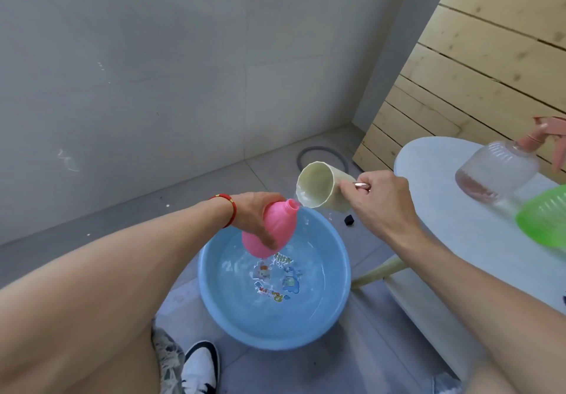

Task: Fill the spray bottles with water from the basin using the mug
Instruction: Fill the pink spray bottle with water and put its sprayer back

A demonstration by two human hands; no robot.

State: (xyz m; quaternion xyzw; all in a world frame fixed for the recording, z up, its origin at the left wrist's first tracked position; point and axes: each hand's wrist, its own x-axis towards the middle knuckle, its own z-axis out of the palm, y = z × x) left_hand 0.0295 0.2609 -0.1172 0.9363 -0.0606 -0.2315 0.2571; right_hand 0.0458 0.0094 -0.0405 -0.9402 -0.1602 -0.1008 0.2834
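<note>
Right hand [378, 202] grips the mug [321, 186] by its metallic handle, fingers curled round it, centre-right of frame. Mug lies nearly on its side, long axis running right to left, open mouth facing left and slightly toward the camera, lower lip just beside the bottle neck.

Left hand [255, 214] holds the pink bottle [269, 231], fingers wrapped round the body, thumb across the front. Bottle is tilted, long axis running from lower left up to upper right, open neck aimed at the mug lip. No spray head on it.

Key relation: mug mouth sits just right of and slightly above the bottle neck, touching or almost touching; can't tell which. A little water shows at the mug's lower lip. Pour looks underway; next move likely needs more mug tilt with the neck kept under the lip.

Both are held over the blue basin [340, 274] on the floor, centre-bottom, water in it. Cartoon print on the basin bottom has lettering, blurred by ripples, unreadable.

Tabletop [453, 228] at right carries a clear bottle [496, 173] with pink trigger head and a green bottle [545, 219], cropped. No labels readable.
</note>
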